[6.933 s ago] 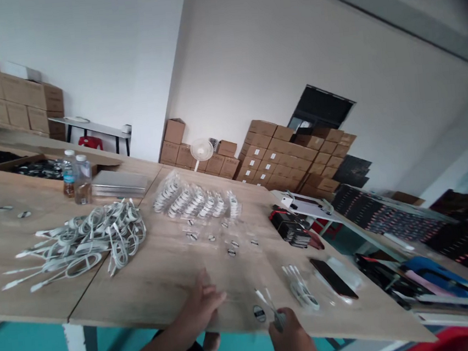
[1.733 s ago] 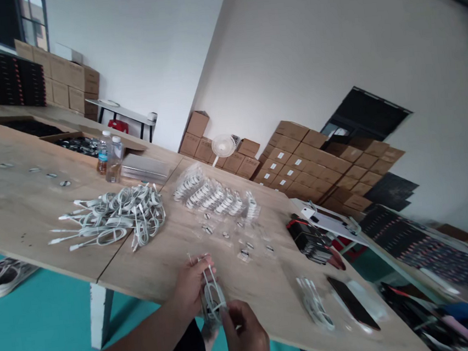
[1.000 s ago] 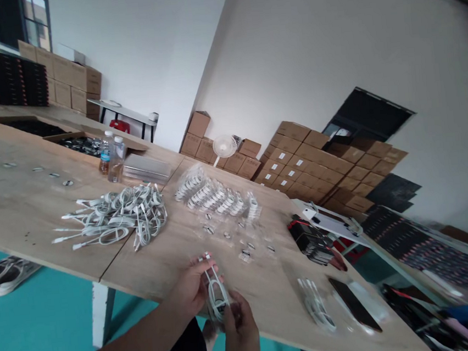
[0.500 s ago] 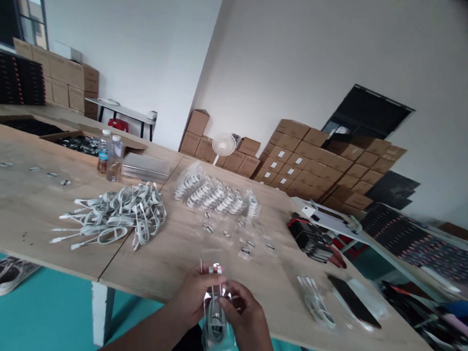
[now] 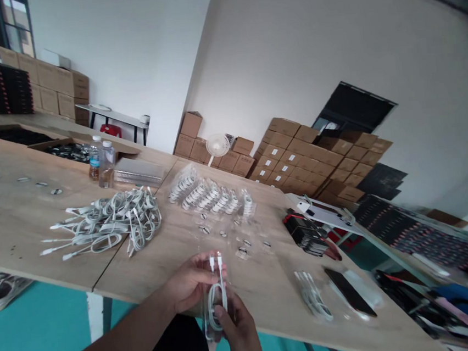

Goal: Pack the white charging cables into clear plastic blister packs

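A coiled white charging cable (image 5: 215, 310) lies in a clear plastic package, with its two connectors side by side at the far end. My left hand (image 5: 190, 282) pinches the package and cable near those connectors. Around the lower right side is my right hand (image 5: 240, 318), its thumb pressed on the coil. Both hands are just over the table's front edge. Beyond them, several clear packages (image 5: 243, 252) with small dark-and-white labels lie on the wooden table (image 5: 176, 264). A heap of loose white cables (image 5: 110, 223) spreads out to the left.
Rows of packed cables (image 5: 206, 194) stand farther back. To the right lie a cable bundle (image 5: 313, 296), a dark phone (image 5: 350, 291) and a stack of black items (image 5: 305, 232). Two bottles (image 5: 106, 165) stand at the back left beside an open carton (image 5: 36, 146).
The package has tilted, and the cable's connectors now show more plainly at its top. My right thumb has moved onto the coil. The whole view has shifted slightly.
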Action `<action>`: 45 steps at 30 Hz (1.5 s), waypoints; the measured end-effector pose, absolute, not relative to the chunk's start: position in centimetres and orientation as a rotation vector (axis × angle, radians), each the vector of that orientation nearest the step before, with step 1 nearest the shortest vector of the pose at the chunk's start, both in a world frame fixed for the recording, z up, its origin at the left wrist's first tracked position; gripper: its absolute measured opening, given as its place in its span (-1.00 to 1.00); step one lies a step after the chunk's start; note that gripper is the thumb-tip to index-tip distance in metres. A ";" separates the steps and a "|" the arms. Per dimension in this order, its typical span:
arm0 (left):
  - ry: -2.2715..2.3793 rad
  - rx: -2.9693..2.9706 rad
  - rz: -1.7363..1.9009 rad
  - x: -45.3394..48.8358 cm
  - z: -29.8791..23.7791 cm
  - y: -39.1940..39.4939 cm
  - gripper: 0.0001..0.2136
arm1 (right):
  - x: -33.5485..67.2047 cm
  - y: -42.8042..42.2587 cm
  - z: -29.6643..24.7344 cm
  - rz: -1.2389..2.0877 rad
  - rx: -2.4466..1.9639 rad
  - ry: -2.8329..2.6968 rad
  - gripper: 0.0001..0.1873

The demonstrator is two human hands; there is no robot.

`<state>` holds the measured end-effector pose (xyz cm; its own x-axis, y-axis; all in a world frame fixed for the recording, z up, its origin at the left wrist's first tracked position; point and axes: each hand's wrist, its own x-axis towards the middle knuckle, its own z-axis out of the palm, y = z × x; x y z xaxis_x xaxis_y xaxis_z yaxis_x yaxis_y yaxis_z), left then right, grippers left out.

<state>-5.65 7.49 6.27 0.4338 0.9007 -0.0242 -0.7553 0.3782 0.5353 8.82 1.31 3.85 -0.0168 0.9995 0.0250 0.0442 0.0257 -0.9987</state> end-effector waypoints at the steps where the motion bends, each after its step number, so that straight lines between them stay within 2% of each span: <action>1: 0.316 0.503 1.084 -5.7 6.5 7.4 -0.55 | 8.6 1.0 3.9 1.173 -1.210 -1.226 -0.49; 8: 0.312 0.553 1.113 -5.7 6.4 6.8 -0.59 | 8.0 0.4 4.4 1.100 -1.185 -1.176 -0.56; 15: 0.345 0.581 1.146 -5.6 6.2 7.2 -0.62 | 7.9 0.6 2.6 1.159 -1.186 -1.112 -0.35; 18: 0.372 0.567 1.185 -5.5 6.1 7.4 -0.64 | 8.1 0.8 1.1 0.908 -1.282 -1.116 -0.26; 22: 0.395 0.546 1.210 -5.0 5.7 7.5 -0.66 | 8.2 1.1 -0.6 0.293 -1.385 -1.401 -0.18; 24: 0.384 0.545 1.207 -4.4 5.3 7.6 -0.66 | 8.1 1.1 -1.0 0.043 -1.390 -1.559 -0.21; 27: 0.398 0.572 1.192 -3.8 4.5 8.1 -0.60 | 8.9 1.3 -1.3 -0.148 -1.418 -1.642 -0.32; 32: 0.777 0.918 1.285 -5.8 1.4 10.2 -0.37 | 17.2 3.3 0.2 -0.243 -1.660 -1.526 -0.34; 36: 1.172 1.483 1.304 -9.0 -1.8 11.3 -0.50 | 28.1 5.4 3.6 -0.315 -2.134 -1.357 -0.24; 38: 1.290 1.634 1.268 -9.8 -2.9 11.4 -0.56 | 32.4 6.4 5.1 -0.308 -2.239 -1.277 -0.25; 45: 1.339 1.837 1.159 -9.4 -2.6 10.9 -0.67 | 38.0 8.4 5.4 -0.151 -2.328 -1.327 -0.42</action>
<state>-9.44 10.93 -2.64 0.1179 0.9446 0.3062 0.4392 -0.3262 0.8371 38.04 8.45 5.37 0.5303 0.7886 0.3113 0.8384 -0.4332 -0.3309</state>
